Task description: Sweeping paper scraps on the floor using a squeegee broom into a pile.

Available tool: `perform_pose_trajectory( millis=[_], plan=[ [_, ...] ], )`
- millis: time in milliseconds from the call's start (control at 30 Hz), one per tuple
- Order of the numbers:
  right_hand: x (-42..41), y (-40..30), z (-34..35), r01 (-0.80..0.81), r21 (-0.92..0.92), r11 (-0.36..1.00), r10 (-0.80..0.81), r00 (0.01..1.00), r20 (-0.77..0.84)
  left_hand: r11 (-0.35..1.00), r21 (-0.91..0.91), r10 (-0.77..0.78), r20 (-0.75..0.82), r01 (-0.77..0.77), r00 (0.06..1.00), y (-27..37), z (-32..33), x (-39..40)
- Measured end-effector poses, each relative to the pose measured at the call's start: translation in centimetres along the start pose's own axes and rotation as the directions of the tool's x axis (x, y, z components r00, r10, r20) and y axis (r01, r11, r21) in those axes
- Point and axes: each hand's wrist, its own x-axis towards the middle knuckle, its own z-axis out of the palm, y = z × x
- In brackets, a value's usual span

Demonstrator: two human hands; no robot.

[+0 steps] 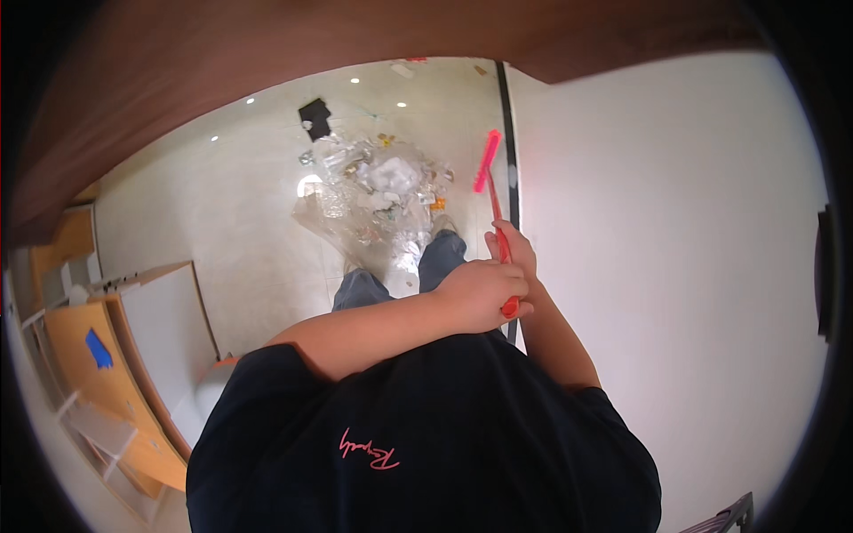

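Observation:
A broom with a pink head (488, 162) and a red handle (495, 200) slants down in front of me on the right. My left hand (481, 293) is wrapped around the handle close to its top end (510, 307). Farther down the handle, my right hand (517, 250) grips it too. The broom's head is by the foot of the wall, right of a heap of crumpled clear plastic wrap and litter (363, 180). The heap lies before and between my feet. A black flat piece (315, 120) touches or lies near the heap's far edge.
A white wall (666, 200) with a dark baseboard (510, 146) runs along my right. Wooden and white cabinets (160, 326) stand on the left over pale floor tiles (260, 246). Small scraps (402, 70) lie farther off. A blurred brown surface (333, 30) covers the view's top.

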Motion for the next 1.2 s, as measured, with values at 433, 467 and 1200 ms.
perform_pose_trajectory(
  millis=[433,467,1200],
  plan=[
    [11.5,2.6,1.1,0.4,-0.372,0.838,-0.156,0.828,0.538,0.841,-0.37,-0.54,-0.531,0.394,0.653,-1.9,3.7,4.4],
    [11.3,1.1,1.9,0.454,-0.362,0.814,-0.212,0.814,0.541,0.775,-0.44,-0.631,-0.529,0.454,0.567,-1.9,3.2,3.5],
    [11.7,-3.9,1.8,0.593,-0.564,0.574,0.006,0.686,0.727,0.838,-0.409,-0.544,-0.682,0.362,0.489,1.2,4.6,1.1]
  ],
)
